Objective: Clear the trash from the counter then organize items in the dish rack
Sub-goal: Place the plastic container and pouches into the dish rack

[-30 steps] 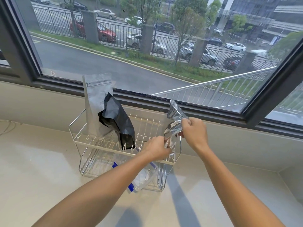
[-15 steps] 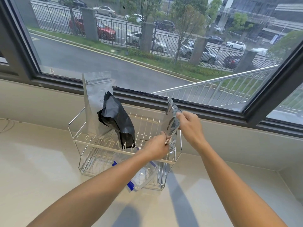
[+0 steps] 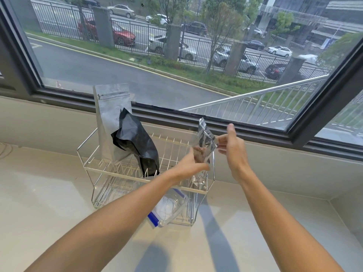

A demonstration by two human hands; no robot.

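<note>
Bright, even daylight from window ahead. Soft-edged arm shadows cast toward camera on pale counter. Mild sheen on counter, small glints on wire dish rack and crinkled silver pouch. Strong wide-angle bowing of window frame at edges. Slight motion softness on right hand; elsewhere sharp.

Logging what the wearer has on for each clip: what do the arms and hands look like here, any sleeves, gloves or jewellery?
Both forearms are bare up to the frame's bottom edge, with no sleeve in view. The left hand and right hand wear no gloves. No watch, bracelet or ring is visible on either.
</note>
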